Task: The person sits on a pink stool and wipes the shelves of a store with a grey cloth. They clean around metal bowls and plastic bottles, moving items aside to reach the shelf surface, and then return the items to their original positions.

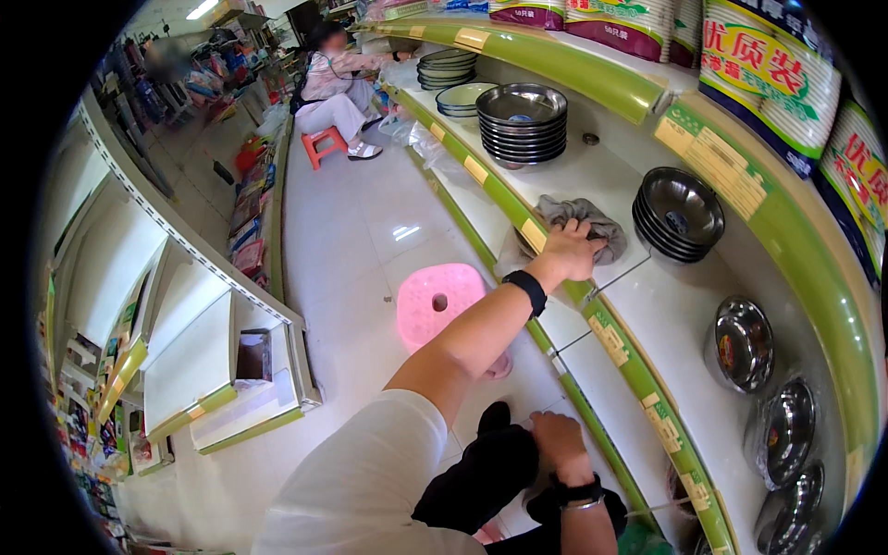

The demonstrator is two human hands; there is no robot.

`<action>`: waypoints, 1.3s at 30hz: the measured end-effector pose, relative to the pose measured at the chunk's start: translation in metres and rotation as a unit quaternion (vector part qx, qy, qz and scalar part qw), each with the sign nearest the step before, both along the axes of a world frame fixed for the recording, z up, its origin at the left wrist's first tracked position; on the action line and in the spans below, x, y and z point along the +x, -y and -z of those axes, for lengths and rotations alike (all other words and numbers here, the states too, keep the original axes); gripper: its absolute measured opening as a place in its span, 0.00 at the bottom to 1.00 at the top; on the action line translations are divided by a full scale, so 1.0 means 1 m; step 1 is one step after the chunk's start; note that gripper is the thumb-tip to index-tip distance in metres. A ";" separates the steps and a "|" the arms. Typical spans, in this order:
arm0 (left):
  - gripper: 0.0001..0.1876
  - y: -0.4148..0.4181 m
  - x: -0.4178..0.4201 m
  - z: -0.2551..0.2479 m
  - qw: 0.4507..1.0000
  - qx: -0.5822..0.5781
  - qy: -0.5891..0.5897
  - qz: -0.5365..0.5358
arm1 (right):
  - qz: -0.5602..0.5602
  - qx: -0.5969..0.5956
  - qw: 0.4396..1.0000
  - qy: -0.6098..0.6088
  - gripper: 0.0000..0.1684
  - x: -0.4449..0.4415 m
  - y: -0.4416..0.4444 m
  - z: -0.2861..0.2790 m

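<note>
My left hand (572, 258) presses its curled fingers into a crumpled grey cloth (602, 236) on the white shelf, close to the green front edge. Beyond the cloth stands a tall stack of steel bowls (524, 128); to its right, a shorter stack of steel bowls (678, 215) leans at an angle. My right hand (558, 440) rests by my black-clad knee, its fingers bent and partly hidden, with no object visible in it. Both wrists wear black bands.
A pink plastic stool (440, 302) stands on the tiled floor. Single steel basins (746, 345) line the shelf at right. Packs of paper cups (770, 76) fill the shelf above. Another person (336, 90) sits on a red stool (322, 144) up the aisle. White shelving (191, 340) stands at left.
</note>
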State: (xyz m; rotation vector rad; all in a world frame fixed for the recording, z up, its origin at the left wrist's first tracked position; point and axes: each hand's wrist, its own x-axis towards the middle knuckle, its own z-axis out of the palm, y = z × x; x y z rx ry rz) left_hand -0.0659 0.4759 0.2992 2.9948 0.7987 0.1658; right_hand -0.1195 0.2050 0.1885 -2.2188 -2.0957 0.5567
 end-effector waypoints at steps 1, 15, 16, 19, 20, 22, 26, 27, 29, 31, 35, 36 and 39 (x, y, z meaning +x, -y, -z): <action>0.21 0.014 -0.004 0.002 0.999 -0.004 0.026 0.020 | 0.005 0.001 1.000 -0.018 0.10 0.002 -0.001 -0.004; 0.15 0.152 0.015 0.010 0.851 -0.390 0.202 0.287 | 0.270 0.382 0.882 0.053 0.12 0.076 0.046 -0.120; 0.16 0.146 0.004 0.006 0.890 -0.279 0.206 0.295 | 0.267 0.388 0.878 0.085 0.16 0.078 0.044 -0.127; 0.19 0.114 -0.017 0.010 0.917 -0.074 0.287 0.268 | 0.250 0.341 0.897 0.130 0.27 0.099 0.024 -0.127; 0.19 0.104 -0.020 0.009 0.920 -0.042 0.317 0.226 | 0.245 0.281 0.920 0.116 0.30 0.117 0.019 -0.107; 0.23 0.063 -0.030 0.018 0.950 0.079 0.280 0.111 | 0.236 0.202 0.945 0.104 0.32 0.128 -0.004 -0.098; 0.26 0.018 -0.043 0.056 0.960 0.053 0.245 0.126 | 0.228 0.174 0.950 0.121 0.32 0.113 -0.081 -0.091; 0.26 0.022 -0.038 0.060 0.959 0.045 0.255 0.116 | 0.231 0.184 0.947 0.125 0.32 0.115 -0.096 -0.086; 0.26 0.023 -0.032 0.060 0.958 0.040 0.266 0.102 | 0.252 0.173 0.942 0.140 0.31 0.114 -0.117 -0.094; 0.25 0.024 -0.030 0.059 0.958 0.036 0.269 0.094 | 0.255 0.157 0.945 0.133 0.30 0.113 -0.123 -0.095; 0.26 0.044 -0.033 0.050 0.973 0.068 0.211 0.070 | 0.242 0.113 0.952 0.150 0.25 0.110 -0.098 -0.110; 0.28 0.053 -0.036 0.047 0.972 0.051 0.216 0.078 | 0.243 0.089 0.953 0.156 0.24 0.108 -0.089 -0.117; 0.27 0.104 -0.029 0.048 0.953 0.020 0.268 0.137 | 0.247 0.065 0.951 0.176 0.21 0.116 -0.034 -0.123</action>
